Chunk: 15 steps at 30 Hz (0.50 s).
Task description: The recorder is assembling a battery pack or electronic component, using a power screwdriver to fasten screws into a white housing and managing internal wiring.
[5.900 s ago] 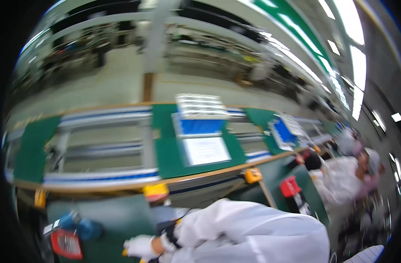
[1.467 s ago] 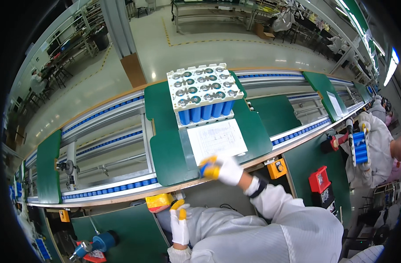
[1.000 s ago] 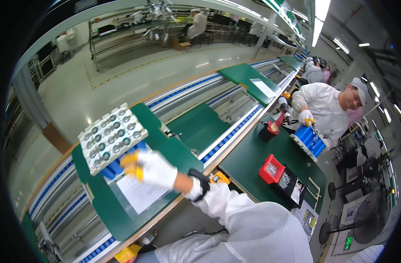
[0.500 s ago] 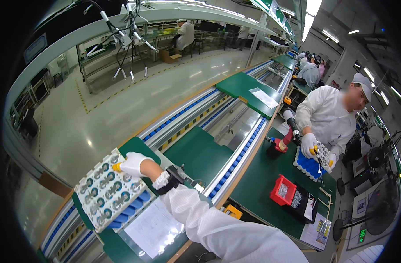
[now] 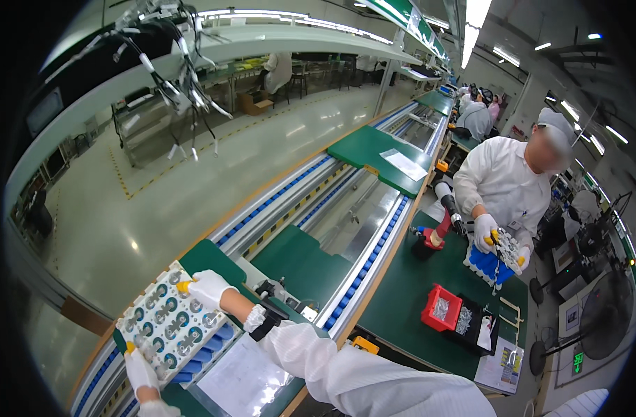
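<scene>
The left grip point(image 5: 142, 372) and right grip point(image 5: 208, 288) clasp opposite ends of the white-framed blue battery pack point(image 5: 170, 321), seemingly for balance, a paper sheet point(image 5: 245, 379) lying apart from both

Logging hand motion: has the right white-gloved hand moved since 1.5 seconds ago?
Yes, forward: the right white-gloved hand has gone from the white paper sheet's near edge to the white-topped pack of blue cylinders.

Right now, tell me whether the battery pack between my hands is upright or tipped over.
Upright: the battery pack's white cell holder faces up, with blue cylindrical cells beneath.
</scene>
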Available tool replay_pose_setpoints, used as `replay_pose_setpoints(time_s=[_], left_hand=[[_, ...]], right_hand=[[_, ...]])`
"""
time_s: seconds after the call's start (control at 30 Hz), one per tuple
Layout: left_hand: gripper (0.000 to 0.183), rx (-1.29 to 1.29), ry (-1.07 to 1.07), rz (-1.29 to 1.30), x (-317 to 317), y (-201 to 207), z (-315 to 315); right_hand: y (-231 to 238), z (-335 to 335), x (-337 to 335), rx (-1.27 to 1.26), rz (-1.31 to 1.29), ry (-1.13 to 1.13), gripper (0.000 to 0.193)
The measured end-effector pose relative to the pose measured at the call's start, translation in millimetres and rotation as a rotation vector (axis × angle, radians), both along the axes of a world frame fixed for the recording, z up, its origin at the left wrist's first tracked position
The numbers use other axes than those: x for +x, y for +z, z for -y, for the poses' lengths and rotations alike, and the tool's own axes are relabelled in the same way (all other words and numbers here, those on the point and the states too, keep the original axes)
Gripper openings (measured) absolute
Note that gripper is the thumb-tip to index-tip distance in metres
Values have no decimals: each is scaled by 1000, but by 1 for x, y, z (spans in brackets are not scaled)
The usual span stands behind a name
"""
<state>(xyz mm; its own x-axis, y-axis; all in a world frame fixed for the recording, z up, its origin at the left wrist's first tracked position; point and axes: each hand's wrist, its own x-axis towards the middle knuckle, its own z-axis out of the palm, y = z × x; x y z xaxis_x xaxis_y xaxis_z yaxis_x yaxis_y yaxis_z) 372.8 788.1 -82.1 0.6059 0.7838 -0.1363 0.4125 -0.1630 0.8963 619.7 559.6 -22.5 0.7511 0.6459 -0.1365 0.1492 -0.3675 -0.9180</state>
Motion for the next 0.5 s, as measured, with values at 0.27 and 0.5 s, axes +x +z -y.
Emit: replay_pose_setpoints(time_s=[0.27,0.5], left_hand=[[41,280,153,138,16,-18,-1],[31,-125,352,791,-134,-22,80]], right_hand=[[5,3,-4,38,281,-14,50],[98,52,-169,225,546,111,36]])
